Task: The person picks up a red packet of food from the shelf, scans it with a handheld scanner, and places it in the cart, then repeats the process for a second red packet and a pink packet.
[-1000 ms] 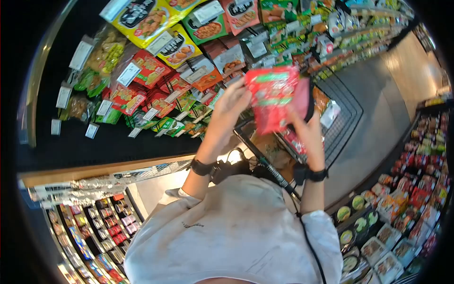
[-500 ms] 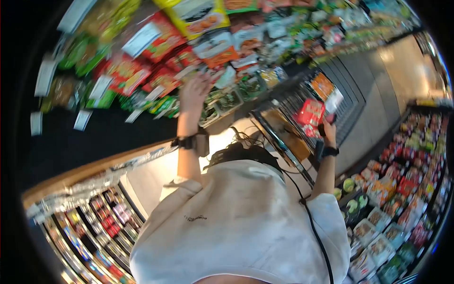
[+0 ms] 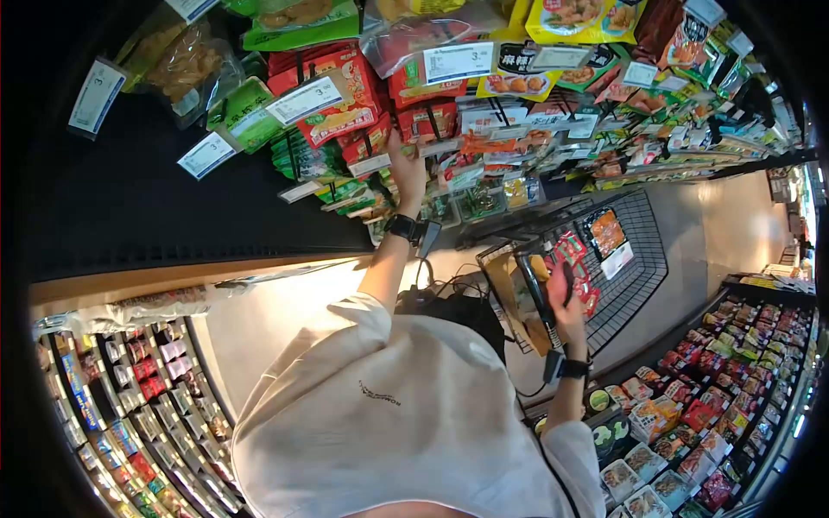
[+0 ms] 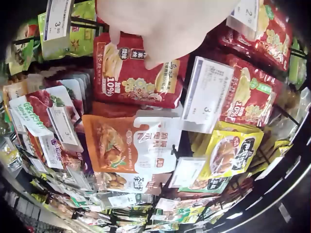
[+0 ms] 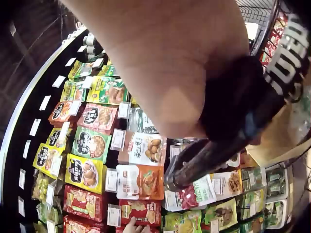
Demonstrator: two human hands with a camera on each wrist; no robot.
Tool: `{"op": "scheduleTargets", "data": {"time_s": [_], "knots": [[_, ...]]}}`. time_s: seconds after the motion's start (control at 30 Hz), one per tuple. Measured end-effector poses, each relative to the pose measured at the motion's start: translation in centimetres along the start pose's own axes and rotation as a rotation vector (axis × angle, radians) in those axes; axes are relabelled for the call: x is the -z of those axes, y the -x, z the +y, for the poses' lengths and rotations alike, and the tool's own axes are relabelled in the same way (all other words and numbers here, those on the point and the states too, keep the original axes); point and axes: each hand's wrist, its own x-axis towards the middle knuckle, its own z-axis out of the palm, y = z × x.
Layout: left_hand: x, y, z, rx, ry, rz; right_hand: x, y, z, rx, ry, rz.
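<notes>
In the head view my left hand (image 3: 408,180) reaches up to the hanging red packets (image 3: 347,93), its fingers extended. The left wrist view shows that hand (image 4: 170,24) across the top of a red packet (image 4: 138,85), fingertips touching its front; any grip behind is hidden. My right hand (image 3: 568,318), beside the cart handle (image 3: 537,298), grips a pink-and-black item (image 3: 558,283). In the right wrist view the hand (image 5: 170,63) covers much of the picture, a black part (image 5: 233,97) against it. Red packets (image 3: 572,249) lie in the wire cart (image 3: 643,285).
An orange-topped tray (image 3: 606,231) lies in the cart, and a brown bag (image 3: 515,302) stands near its handle. Price tags (image 3: 458,63) jut out from the shelf hooks. A low case of packaged food (image 3: 699,414) lines the right side.
Both hands were at a red packet; it went into the cart and the hands parted. My left hand moved to the shelf and now touches a hanging red packet. My right hand came back near the handle.
</notes>
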Motion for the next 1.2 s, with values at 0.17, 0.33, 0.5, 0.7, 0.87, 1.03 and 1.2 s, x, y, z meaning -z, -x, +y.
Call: {"op": "scheduleTargets", "data": {"time_s": [0.17, 0.33, 0.5, 0.7, 0.87, 1.03, 1.2], "knots": [[-1.7, -1.4, -3.1, -0.184, -0.013, 0.112, -1.5, 1.7, 2.2, -0.061, 0.249, 0.151], [-0.2, -0.1, 1.6, 0.028, -0.146, -0.032, -2.5, 2.0, 2.5, -0.229, 0.188, 0.215], [0.0, 0.9, 0.4, 0.048, 0.102, -0.015, -2.0, 1.7, 2.6, -0.288, 0.119, 0.137], [2.4, 2.2, 4.6, -0.125, -0.236, 0.004, -1.4, 0.6, -1.2, -0.307, 0.157, 0.076], [2.7, 3.9, 2.7, -0.023, -0.085, -0.062, -2.6, -2.1, -5.0, -0.339, -0.213, 0.274], [3.7, 4.8, 2.7, 0.122, -0.012, -0.424, -2.2, -5.3, -4.1, -0.125, 0.013, 0.182], [4.1, 6.0, 6.2, 0.406, 0.274, -0.643, -4.5, -7.9, -9.2, 0.031, 0.083, 0.190]]}}
